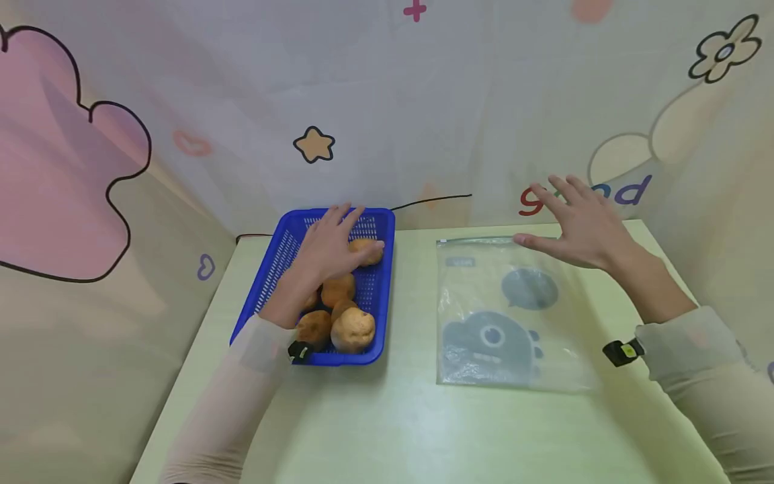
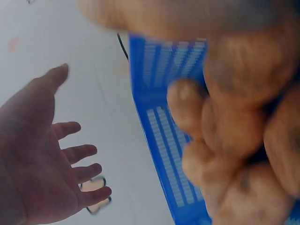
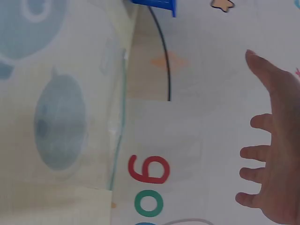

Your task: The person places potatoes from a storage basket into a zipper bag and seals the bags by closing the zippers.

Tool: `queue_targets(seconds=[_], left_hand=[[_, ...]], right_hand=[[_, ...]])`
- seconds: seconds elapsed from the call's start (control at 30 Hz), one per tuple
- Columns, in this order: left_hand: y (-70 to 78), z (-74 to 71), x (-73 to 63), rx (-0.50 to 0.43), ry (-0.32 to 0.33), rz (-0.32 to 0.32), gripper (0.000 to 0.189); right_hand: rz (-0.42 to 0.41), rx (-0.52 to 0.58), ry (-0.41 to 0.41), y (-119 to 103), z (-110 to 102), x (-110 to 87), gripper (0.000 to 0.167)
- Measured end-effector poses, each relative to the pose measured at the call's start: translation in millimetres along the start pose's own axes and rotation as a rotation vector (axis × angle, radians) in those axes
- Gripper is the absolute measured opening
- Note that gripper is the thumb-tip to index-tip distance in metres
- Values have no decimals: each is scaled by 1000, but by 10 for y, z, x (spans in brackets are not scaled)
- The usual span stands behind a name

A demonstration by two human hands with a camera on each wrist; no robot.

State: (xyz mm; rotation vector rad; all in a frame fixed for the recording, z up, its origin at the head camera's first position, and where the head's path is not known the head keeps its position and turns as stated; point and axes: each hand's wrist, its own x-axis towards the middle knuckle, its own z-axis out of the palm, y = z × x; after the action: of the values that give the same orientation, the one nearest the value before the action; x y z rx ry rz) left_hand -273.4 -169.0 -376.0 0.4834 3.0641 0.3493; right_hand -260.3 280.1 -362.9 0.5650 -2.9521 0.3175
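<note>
A blue plastic basket [image 1: 384,302] stands at the left of the table, with several brown potatoes [image 1: 353,330] inside it. My left hand [image 1: 326,250] hovers above the basket with spread fingers and hides some of the potatoes. In the left wrist view that hand [image 2: 42,164] holds nothing. A clear zip bag [image 1: 484,336] with a grey-blue cartoon monster print lies flat to the right of the basket. Over the bag's upper right corner my right hand [image 1: 583,222] is raised, fingers apart. The right wrist view shows this hand [image 3: 281,154] with nothing in it.
The pale table [image 1: 387,430] ends against a printed cloth backdrop [image 1: 375,101] at the back and sides. Dark cameras [image 1: 623,351] are strapped at the wrists. Bare tabletop shows between the basket and the bag.
</note>
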Motion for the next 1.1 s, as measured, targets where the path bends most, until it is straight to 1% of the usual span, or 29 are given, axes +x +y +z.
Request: queue_targets(seconds=[0.1,0.27,0.43,0.53,0.63,0.7,0.77,0.87,1.0,1.03,1.1], left_hand=[[-190,-48,-62,17,24,-22,92],[-539,-106,-244,-51,43,-86,85],[-853,-150,-427,-105,37,-170,80],[-1042,-130,-522,-137,34,-233,80],[-1239,-80,-596,-179,39,-279,80],[-1363,-43,-637,-237,37,-296,79],[-1478,-9,-670,-313,20,-317,79],[-1606,36,-711,-469,-47,-358,78],[-1689,87,-740,-696,-150,-423,72],[-1700,100,-744,-747,-168,-430,70],[-1719,122,-758,-808,-183,-433,66]], right_hand=[[-11,48,-37,11,56,72,98],[-6,141,-112,90,239,213,96],[4,237,-154,127,496,345,94],[9,258,-159,119,671,446,91],[25,289,-161,104,837,541,88],[36,328,-158,100,938,593,86],[53,361,-164,93,1016,630,86],[82,390,-169,96,1102,670,85],[128,376,-188,129,1152,693,84],[138,371,-192,141,1158,696,83],[151,353,-201,167,1169,700,82]])
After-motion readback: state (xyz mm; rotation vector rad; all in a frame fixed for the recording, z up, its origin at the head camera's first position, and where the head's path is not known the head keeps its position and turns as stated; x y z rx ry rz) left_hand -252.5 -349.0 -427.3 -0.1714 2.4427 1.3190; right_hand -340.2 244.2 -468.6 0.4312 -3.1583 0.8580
